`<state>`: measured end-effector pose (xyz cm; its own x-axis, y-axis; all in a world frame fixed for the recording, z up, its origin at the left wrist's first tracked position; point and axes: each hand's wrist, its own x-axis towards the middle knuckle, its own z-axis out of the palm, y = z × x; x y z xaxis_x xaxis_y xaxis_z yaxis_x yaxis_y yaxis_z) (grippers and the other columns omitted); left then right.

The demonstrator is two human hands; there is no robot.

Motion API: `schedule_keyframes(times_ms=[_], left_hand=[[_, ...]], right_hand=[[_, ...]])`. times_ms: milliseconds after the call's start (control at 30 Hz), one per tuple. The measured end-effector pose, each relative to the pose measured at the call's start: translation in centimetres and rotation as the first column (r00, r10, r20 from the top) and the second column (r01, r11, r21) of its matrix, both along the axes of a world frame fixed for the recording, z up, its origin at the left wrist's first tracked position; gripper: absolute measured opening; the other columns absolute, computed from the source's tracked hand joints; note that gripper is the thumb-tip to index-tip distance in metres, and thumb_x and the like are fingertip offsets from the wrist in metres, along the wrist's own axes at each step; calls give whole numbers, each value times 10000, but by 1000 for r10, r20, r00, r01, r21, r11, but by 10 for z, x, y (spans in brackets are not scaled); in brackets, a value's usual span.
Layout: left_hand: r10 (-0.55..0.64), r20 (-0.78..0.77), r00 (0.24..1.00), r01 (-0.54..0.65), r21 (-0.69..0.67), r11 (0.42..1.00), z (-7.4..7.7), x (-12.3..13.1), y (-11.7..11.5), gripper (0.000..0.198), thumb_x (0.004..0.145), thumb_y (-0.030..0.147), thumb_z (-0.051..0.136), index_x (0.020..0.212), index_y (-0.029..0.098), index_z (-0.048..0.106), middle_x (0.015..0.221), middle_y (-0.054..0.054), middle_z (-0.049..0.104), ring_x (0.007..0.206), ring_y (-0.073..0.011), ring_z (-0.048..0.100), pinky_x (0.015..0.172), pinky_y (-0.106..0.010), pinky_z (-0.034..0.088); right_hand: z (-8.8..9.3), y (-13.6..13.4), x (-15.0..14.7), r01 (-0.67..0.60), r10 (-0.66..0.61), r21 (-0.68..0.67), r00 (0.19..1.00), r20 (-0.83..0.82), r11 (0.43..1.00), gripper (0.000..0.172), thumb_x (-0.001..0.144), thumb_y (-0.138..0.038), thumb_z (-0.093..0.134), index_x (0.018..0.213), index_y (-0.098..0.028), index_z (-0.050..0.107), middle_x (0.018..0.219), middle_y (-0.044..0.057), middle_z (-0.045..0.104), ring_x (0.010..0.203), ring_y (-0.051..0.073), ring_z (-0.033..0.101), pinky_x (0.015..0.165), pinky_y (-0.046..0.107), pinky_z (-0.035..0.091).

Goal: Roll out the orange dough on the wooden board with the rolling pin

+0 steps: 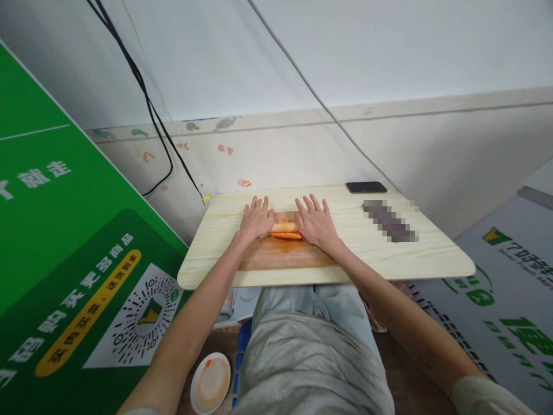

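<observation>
My left hand (256,219) and my right hand (317,222) lie palm down with the fingers stretched forward and spread. Between them runs a pale orange cylinder (284,227), which looks like a rolling pin. My palms rest on its two ends and hide them. Along its near side shows a brighter orange strip (286,235), possibly dough; the rest of it is covered. Everything sits on a brown wooden board (276,256) with orange stains, placed at the near edge of the pale table (367,259).
A black phone (366,187) lies at the table's back right, with a dark blurred-out object (391,222) nearer. Cables (142,86) hang against the wall behind. Below left is a stained white plate (210,383). A green banner (99,242) stands left, a printed panel (505,276) right.
</observation>
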<state>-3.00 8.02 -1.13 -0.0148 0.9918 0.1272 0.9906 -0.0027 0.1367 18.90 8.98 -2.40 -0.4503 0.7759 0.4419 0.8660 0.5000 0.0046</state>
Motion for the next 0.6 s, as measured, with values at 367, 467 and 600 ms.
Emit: schedule_keyframes(times_ms=[367,467,600], left_hand=[[-41,-37,998,45,116,992,-3,8,-40,648,1120,393,286,1658,43,381,1683,-213,472,1657,-342,274,1319,-550,299],[-48,-42,998,55,186,981,-6,11,-56,639,1123,399,301,1642,42,410,1663,-214,500,1648,-341,301,1312,-543,319],[-41,-42,998,50,252,967,-13,16,-84,624,1130,390,282,1631,52,437,1648,-203,524,1633,-348,335,1287,-547,365]], right_hand=[[6,-40,6,-24,22,-44,999,-38,999,600,1126,-334,275,1621,-63,478,1641,207,533,1574,350,431,1272,557,329],[4,-53,8,-55,52,-51,997,-57,997,620,1123,-333,277,1620,-10,458,1649,238,508,1589,335,416,1285,519,331],[-4,-74,13,-79,77,-17,994,-72,997,624,1120,-330,300,1607,28,456,1683,267,443,1607,340,384,1303,518,311]])
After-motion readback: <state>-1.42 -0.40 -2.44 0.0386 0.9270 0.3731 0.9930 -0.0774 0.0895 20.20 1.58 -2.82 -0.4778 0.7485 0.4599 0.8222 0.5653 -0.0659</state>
